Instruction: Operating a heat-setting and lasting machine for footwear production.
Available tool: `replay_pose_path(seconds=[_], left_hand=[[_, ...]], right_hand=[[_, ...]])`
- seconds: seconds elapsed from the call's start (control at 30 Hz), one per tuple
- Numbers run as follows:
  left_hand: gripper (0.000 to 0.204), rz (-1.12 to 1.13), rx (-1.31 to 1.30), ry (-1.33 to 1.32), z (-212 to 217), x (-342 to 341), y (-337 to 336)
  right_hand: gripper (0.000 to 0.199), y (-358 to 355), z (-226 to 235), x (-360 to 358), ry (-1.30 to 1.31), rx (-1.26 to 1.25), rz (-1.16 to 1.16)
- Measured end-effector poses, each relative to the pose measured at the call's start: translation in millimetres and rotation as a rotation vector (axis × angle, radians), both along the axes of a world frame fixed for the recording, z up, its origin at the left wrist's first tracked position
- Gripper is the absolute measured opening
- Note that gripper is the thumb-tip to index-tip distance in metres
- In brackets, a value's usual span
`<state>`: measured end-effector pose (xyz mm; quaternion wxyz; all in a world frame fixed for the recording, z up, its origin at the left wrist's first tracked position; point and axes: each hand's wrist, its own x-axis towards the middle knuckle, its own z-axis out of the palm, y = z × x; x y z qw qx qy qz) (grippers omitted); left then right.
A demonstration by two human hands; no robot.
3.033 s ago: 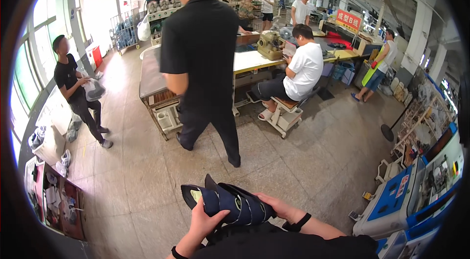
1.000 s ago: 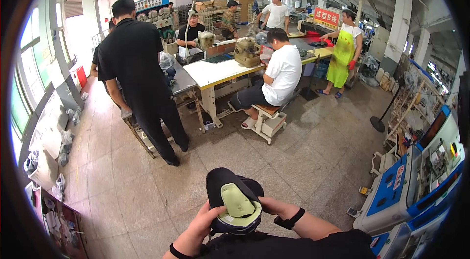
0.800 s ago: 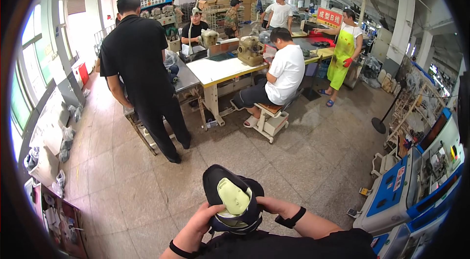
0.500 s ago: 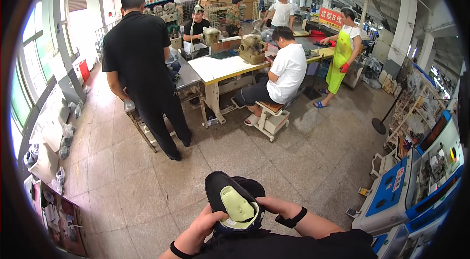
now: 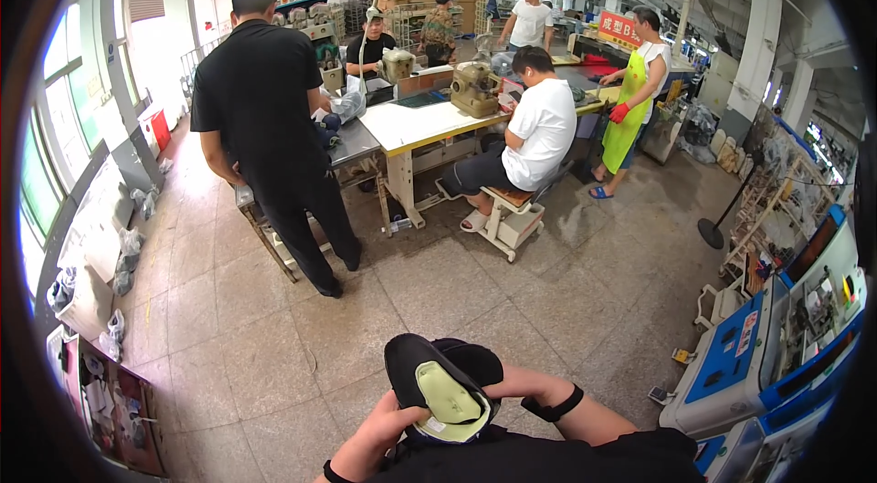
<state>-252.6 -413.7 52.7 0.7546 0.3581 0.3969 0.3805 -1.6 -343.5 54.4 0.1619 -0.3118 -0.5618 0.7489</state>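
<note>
Just in front of the person's black clothing, a soft-looking, rounded, dark shoe-like piece with a pale yellow-green lining sits between two bare hands, the speckled grey-brown tiled floor spreading out beyond. From where I stand, its long axis slants from far left to near right, the lined opening facing up. The left hand is nearer the lining: it is closed on the lower left edge, thumb laid over the rim, fingers mostly out of sight beneath. The right hand grips the opposite side, thumb against the dark edge; how its other fingers are set I can't tell. The outside looks black or deep navy; a rounded black flap leans out behind on the right, and whether it belongs to the same piece isn't clear.
</note>
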Motion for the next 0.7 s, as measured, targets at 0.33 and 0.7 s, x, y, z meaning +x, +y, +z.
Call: replay_pose_path(seconds=[0.33,0.7], left_hand=[[0.054,0.061,0.001,0.011,12,4,-4],[0.049,0.037,0.012,0.005,8,9,-1]], right_hand=[[0.078,1,-8,-8,0.114,0.172,0.009],[0.080,-9,-4,-1,0.183,0.098,-0.031]])
